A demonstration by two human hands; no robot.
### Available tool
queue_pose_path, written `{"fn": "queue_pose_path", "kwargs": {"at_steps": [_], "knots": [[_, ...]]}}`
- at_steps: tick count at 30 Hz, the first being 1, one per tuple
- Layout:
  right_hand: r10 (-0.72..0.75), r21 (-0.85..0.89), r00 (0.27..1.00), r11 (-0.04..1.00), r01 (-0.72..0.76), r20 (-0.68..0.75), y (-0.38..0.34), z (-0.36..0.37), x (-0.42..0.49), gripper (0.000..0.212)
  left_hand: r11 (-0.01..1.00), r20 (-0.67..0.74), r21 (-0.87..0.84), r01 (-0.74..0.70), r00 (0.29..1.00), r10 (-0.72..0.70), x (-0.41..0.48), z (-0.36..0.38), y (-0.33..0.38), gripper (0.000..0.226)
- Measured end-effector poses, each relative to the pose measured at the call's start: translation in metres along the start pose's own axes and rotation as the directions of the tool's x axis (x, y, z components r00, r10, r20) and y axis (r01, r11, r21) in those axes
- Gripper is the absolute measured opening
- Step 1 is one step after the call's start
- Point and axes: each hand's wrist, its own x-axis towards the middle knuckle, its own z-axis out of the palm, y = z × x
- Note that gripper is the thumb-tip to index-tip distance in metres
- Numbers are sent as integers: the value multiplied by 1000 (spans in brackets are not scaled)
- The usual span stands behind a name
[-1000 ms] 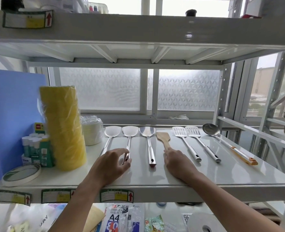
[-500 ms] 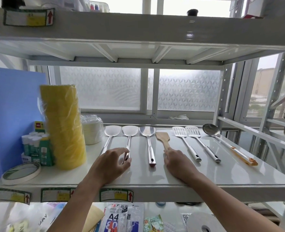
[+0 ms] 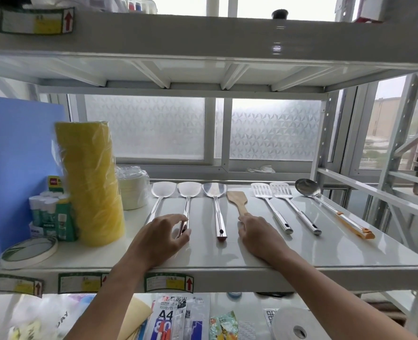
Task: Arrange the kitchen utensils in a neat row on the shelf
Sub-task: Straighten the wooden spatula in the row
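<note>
- Your shelf (image 3: 325, 256) carries seven utensils side by side. Each lies flat with its long axis front to back, handle toward you and head toward the window.
- Your left hand (image 3: 159, 239) sits near the front edge with its fingers curled. Thumb and forefinger pinch the near handle end of the second metal spatula (image 3: 189, 190). The hand hides the handle end of the first metal spatula (image 3: 163, 190), just to its left.
- Your right hand (image 3: 259, 238) lies knuckles-up over the handle of the wooden spatula (image 3: 237, 200), forefinger tip on the wood. You cannot tell whether it grips or only rests.
- Between your hands lies the third metal spatula (image 3: 215, 192), untouched, its red-tipped end nearest you.
- To the right, the left slotted turner (image 3: 262, 192) and the right slotted turner (image 3: 280, 191) lie parallel, handles slanting right toward you.
- The ladle (image 3: 307, 187) is farthest right and slants most, its orange handle pointing front-right.
- On the left stand a tape roll (image 3: 19, 262), glue sticks (image 3: 46, 212) and a wrapped yellow stack (image 3: 90, 182). A wrapped white stack (image 3: 132, 190) sits beside the first spatula's head.
</note>
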Motion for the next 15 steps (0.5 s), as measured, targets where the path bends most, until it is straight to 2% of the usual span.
{"fn": "queue_pose_path", "kwargs": {"at_steps": [15], "knots": [[-3,15,1000,1000,4,-9,-1,-3,-3,18,1000,4,13,5,1000,-5,-2,-2,1,27]]}}
